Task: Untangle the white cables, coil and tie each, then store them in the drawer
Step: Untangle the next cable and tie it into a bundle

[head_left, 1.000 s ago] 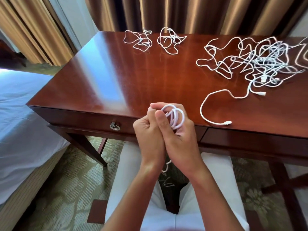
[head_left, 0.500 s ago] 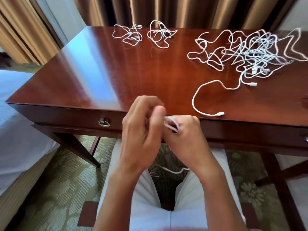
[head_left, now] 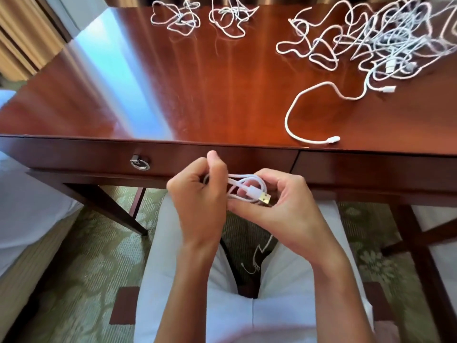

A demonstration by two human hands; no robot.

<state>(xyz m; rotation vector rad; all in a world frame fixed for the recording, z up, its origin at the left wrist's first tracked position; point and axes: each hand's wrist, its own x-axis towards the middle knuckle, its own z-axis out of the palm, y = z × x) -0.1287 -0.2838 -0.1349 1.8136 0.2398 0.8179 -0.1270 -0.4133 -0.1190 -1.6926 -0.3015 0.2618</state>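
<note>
White cable fills both my hands, a small coil (head_left: 243, 188) held just below the tabletop (head_left: 222, 95) edge, in front of the shut drawer (head_left: 158, 162); my right hand (head_left: 279, 206) curls round one side of the loops, thumb under them, and my left hand (head_left: 197, 201) pinches the other side, fingers curled; the gold USB plug (head_left: 262, 196) pokes out of the loops towards my right palm; a thin tail seems to hang down between my knees, so I judge the tying not finished. Two bundles (head_left: 200, 18) lie at the far edge, loosely coiled, looking dealt with though not yet stored; the big tangle (head_left: 376, 40) sprawls at the far right, one end (head_left: 332, 139) trailing near the front edge; most of the work, I reckon, is left. The cable looks thin, smooth and springy.
</note>
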